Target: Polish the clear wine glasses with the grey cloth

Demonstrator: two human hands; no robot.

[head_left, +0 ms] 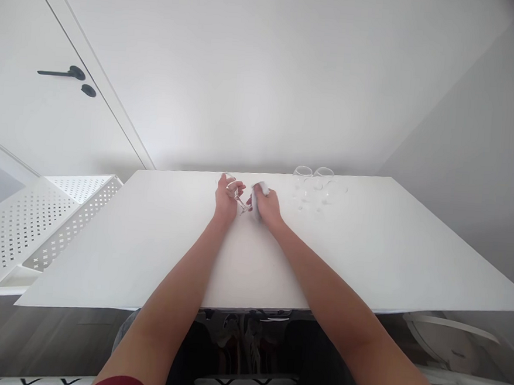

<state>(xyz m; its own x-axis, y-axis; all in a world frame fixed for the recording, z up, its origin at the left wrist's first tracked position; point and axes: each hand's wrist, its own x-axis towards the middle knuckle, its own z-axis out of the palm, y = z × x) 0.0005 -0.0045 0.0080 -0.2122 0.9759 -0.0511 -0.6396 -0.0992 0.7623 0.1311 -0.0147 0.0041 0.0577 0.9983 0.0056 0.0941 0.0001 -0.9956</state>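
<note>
Left hand [226,199]: fingers closed about a clear stemmed glass [232,188], which lies tilted, bowl toward the far wall and stem slanting down toward the right hand. The tilt appears to bring the stem and foot within reach of the other hand. The glass is held just above the white bench [367,247], at its far middle; whether any part touches the surface cannot be told.

Right hand [266,208]: fingers clenched around a bunched white cloth [259,194], pressed near or against the lower end of the glass. Contact between cloth and glass is likely but too small to confirm.

To the right, near the far edge, stands a group of clear glasses [314,185]. They appear upright and close together; their count and outlines are uncertain, as transparent glass on white gives little contrast.

Off the bench's left end sits a white perforated rack [39,224], cut off by the frame edge. A door with a dark handle [67,73] is at upper left. Below the near bench edge, dark items are indistinct. A white curved object at lower right is partly cut off and not identifiable.
</note>
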